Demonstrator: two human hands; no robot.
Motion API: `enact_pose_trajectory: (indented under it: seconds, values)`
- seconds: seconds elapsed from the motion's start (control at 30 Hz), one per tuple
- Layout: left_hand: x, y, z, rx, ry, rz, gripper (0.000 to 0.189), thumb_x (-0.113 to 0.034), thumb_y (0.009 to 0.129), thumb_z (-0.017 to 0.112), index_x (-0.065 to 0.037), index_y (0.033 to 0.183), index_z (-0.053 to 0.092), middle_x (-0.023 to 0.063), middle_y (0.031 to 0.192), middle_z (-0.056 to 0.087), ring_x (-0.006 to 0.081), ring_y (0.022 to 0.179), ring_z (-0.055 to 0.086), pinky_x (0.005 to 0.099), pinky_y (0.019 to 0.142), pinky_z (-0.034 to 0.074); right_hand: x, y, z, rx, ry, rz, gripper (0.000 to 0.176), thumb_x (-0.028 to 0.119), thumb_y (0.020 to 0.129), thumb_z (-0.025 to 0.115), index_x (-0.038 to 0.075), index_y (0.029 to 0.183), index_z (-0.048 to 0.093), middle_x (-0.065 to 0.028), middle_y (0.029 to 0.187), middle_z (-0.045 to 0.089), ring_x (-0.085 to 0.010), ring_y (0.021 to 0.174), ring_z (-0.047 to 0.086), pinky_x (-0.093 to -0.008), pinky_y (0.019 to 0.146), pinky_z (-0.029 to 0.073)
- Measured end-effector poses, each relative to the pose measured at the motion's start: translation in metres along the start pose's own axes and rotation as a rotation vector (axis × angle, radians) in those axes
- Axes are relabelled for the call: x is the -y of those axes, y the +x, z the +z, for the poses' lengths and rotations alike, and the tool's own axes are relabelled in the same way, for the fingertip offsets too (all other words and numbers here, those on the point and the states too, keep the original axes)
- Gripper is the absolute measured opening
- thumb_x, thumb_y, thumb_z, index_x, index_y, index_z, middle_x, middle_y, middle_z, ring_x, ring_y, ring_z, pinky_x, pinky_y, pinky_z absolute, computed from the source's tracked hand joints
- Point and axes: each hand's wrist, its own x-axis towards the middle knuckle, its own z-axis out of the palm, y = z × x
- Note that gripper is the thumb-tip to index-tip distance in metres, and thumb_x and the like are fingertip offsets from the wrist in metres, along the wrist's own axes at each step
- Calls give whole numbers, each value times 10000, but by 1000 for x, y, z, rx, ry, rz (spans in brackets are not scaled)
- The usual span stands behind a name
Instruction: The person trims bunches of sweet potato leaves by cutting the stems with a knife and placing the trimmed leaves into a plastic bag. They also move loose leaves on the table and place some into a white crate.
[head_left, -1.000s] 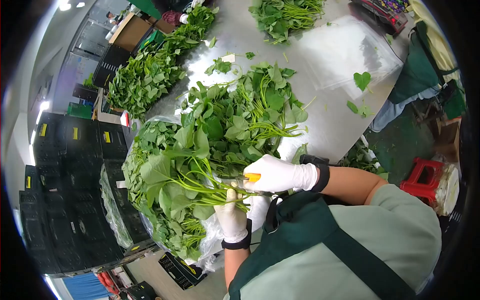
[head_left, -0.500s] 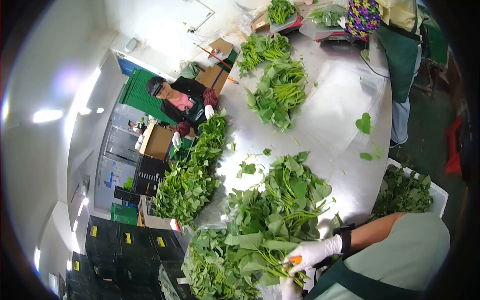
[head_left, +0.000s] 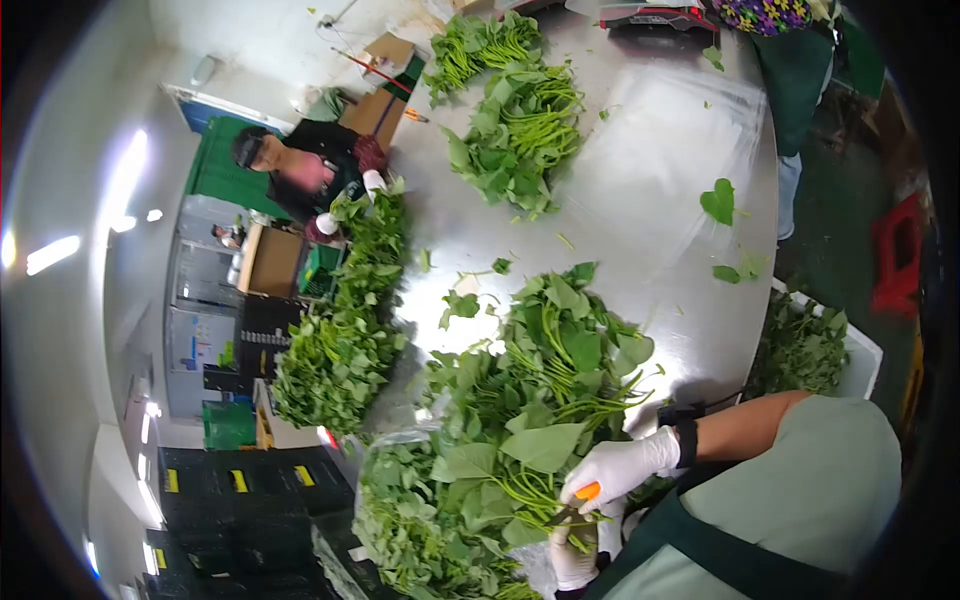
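Observation:
My right hand (head_left: 622, 468), in a white glove, is closed on a small knife (head_left: 587, 492) with an orange handle; its dark blade lies across green stems. Just below it, my left hand (head_left: 573, 556), also gloved, is wrapped round the lower ends of a bunch of leafy stems (head_left: 528, 490). The bunch's leaves spread to the left of my hands. A large pile of leafy greens (head_left: 560, 345) lies beyond them on the metal table (head_left: 668, 310). More greens (head_left: 415, 510) fill a clear plastic bag at the bottom.
Across the table, a co-worker's gloved hands touch a long heap of greens (head_left: 345, 350). Other bunches (head_left: 525, 135) lie farther back beside plastic sheets (head_left: 665, 150). A white bin (head_left: 862, 362) of greens stands at the right. Another person stands at the top right.
The view has shifted, moving the table and background left and up in the frame. The blade now shows between my hands. The co-worker's hands remain at the long heap.

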Motion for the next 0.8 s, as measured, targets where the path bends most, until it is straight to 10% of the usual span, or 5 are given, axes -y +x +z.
enact_pose_trajectory:
  seconds: [0.63,0.7,0.8]
  values:
    - [1,7,-4,93,30,174,148,-125,935,555,-28,1045,573,41,880,618,134,767,570,241,670,463,11,-15,23,-32,-255,1,352,434,863,585,86,832,539,-128,723,575,-366,699,578,-423,582,431]
    - [0,8,2,160,-29,239,261,-88,883,574,26,1117,553,114,1095,607,233,998,590,370,901,468,11,-20,25,-37,-288,40,337,416,838,591,82,825,557,-137,706,591,-372,686,590,-440,588,442]
    - [-10,-2,37,113,137,362,265,-160,947,525,-6,1162,514,101,1069,609,219,932,594,365,850,477,15,-28,17,-92,-330,164,326,430,799,621,127,916,600,-145,737,629,-358,708,623,-444,608,474]
